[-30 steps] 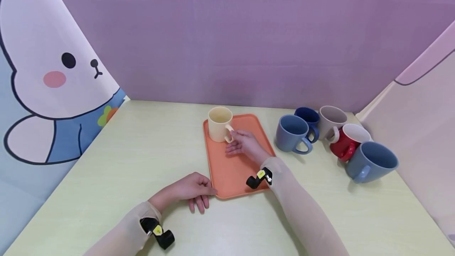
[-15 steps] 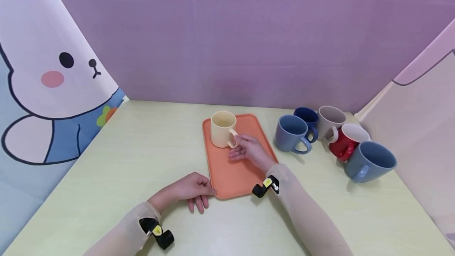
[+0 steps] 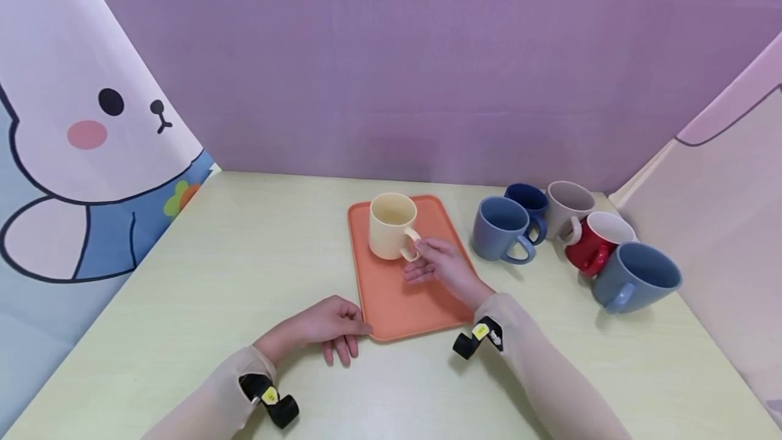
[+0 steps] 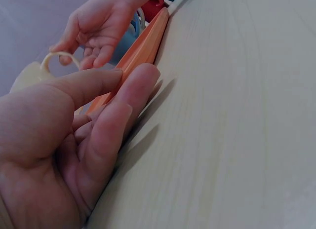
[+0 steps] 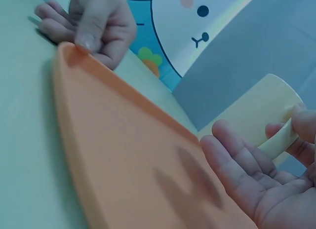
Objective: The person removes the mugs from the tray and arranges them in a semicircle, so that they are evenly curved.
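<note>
A cream mug (image 3: 386,235) stands upright over the far part of an orange tray (image 3: 403,304); whether its base touches the tray I cannot tell. My right hand (image 3: 444,267) pinches the mug's handle (image 5: 279,142) between thumb and forefinger, the other fingers extended beneath. At the tray's near left corner, my left hand (image 3: 330,324) pinches the rim between thumb and forefinger. Its remaining fingers hang loosely beside the tray, as the left wrist view shows.
To the right of the tray stand a blue mug (image 3: 493,233), a dark blue mug (image 3: 530,199), a grey mug (image 3: 562,209), a red mug (image 3: 589,246) and a wide blue-grey cup (image 3: 632,284). A purple wall (image 3: 391,73) rises behind the table (image 3: 263,243).
The cream mug has moved toward me and slightly right over the tray, carried by my right hand. My left hand and the tray have stayed in place.
</note>
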{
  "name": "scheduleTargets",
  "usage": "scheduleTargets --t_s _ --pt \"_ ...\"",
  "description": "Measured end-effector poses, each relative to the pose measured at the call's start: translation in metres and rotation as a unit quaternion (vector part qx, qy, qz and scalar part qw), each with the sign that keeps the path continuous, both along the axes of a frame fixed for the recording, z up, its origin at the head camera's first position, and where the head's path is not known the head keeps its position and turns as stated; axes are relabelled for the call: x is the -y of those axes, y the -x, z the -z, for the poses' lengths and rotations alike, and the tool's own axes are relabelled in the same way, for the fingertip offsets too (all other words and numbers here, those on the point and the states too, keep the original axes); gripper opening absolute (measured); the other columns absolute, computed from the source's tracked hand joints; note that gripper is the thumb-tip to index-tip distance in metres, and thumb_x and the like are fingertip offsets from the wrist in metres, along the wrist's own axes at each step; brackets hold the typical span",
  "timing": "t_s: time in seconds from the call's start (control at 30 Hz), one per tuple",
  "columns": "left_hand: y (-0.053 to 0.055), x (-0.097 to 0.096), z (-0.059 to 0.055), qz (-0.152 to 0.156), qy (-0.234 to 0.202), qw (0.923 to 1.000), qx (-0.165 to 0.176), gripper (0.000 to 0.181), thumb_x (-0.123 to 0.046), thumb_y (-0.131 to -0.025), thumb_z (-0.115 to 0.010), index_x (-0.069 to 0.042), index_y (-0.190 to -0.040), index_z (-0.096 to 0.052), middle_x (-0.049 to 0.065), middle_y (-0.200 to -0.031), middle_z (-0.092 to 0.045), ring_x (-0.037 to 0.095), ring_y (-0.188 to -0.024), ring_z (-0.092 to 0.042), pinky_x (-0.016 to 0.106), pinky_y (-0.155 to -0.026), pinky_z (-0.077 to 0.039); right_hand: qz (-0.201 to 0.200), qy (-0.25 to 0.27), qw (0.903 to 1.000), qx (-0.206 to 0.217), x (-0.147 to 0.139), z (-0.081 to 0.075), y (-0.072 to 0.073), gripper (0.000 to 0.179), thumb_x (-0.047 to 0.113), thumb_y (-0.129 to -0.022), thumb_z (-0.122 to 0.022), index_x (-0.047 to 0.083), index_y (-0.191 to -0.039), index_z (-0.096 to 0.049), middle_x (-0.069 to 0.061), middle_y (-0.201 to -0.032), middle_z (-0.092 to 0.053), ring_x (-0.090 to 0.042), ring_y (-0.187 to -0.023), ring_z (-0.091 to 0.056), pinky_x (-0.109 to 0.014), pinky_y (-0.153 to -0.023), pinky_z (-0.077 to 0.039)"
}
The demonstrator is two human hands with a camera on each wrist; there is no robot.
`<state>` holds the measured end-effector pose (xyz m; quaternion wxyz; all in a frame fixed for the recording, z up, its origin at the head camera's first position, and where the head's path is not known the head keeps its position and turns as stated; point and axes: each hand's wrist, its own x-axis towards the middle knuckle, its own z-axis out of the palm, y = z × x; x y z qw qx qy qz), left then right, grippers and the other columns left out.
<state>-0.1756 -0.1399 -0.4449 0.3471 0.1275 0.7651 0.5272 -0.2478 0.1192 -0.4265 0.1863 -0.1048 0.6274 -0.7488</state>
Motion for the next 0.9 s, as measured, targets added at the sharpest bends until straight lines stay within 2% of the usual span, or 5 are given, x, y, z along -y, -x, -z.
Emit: scheduleTargets --t_s 0.4,0.6,0.9 --pt "-0.001 -0.001 -0.003 -0.001 -0.003 1.0000 0.001 0.028 -0.024 -0.097 -0.065 -0.002 -0.080 -0.059 0.013 -0.068 -0.070 0.020 -0.054 -0.070 0.025 -0.039 -0.051 -0.011 0.012 0.9992 -0.038 -0.028 -0.013 -0.034 0.029 0.015 -0.107 -0.045 -0.013 -0.106 -0.053 -0.013 -0.085 -0.072 -0.023 -0.077 -0.074 -0.044 -0.076 -0.061" --pt "-0.001 0.000 -0.003 0.000 -0.003 1.0000 -0.001 0.028 -0.025 -0.098 -0.064 -0.002 -0.082 -0.060 0.012 -0.068 -0.070 0.020 -0.054 -0.070 0.025 -0.039 -0.051 -0.012 0.011 0.9984 -0.054 -0.047 -0.017 -0.049 0.027 0.015 -0.107 -0.045 -0.009 -0.102 -0.057 -0.012 -0.087 -0.073 -0.023 -0.079 -0.074 -0.042 -0.077 -0.060" --pt "-0.001 0.000 0.000 0.000 -0.006 1.0000 0.001 0.027 -0.025 -0.098 -0.064 -0.002 -0.084 -0.061 0.012 -0.069 -0.070 0.018 -0.054 -0.069 0.024 -0.039 -0.051 -0.018 -0.021 0.9977 -0.062 -0.078 -0.021 -0.072 0.026 0.019 -0.108 -0.045 -0.003 -0.105 -0.060 -0.009 -0.093 -0.074 -0.022 -0.084 -0.074 -0.038 -0.079 -0.060"
